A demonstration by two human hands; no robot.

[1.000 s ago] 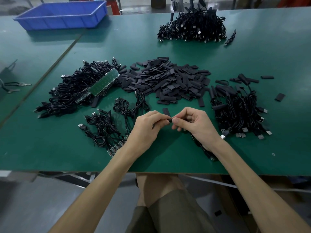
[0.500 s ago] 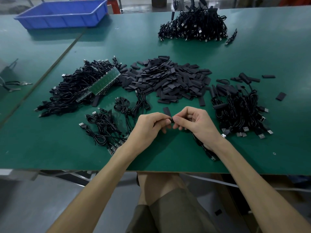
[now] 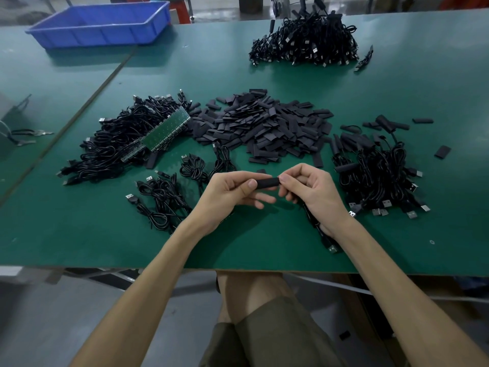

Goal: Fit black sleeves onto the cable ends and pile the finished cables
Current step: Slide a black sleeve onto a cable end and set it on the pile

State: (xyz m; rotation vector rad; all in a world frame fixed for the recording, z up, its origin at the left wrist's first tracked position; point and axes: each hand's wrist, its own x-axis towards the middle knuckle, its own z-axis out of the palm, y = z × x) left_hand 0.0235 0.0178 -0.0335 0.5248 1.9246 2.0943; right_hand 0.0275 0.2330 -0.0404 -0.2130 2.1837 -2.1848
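A black sleeve (image 3: pixel 267 183) lies level between my two hands, just above the green table. My left hand (image 3: pixel 229 193) pinches its left end with thumb and forefinger. My right hand (image 3: pixel 311 190) pinches its right end and holds a black cable (image 3: pixel 318 229) that trails under the wrist to a USB plug (image 3: pixel 333 249). A heap of loose black sleeves (image 3: pixel 264 125) lies behind the hands. Sleeved cables are piled at the right (image 3: pixel 378 170). Bare cables lie at the left (image 3: pixel 127 144) and near my left wrist (image 3: pixel 164 197).
A large cable pile (image 3: pixel 304 46) sits at the far side of the table. A blue tray (image 3: pixel 103 22) stands at the far left. Green circuit strips (image 3: pixel 164 131) lie on the left cable heap. The table's near edge (image 3: pixel 238 270) runs under my forearms.
My hands have moved slightly apart, and the sleeve between them now shows at full length where only a small bit showed before.
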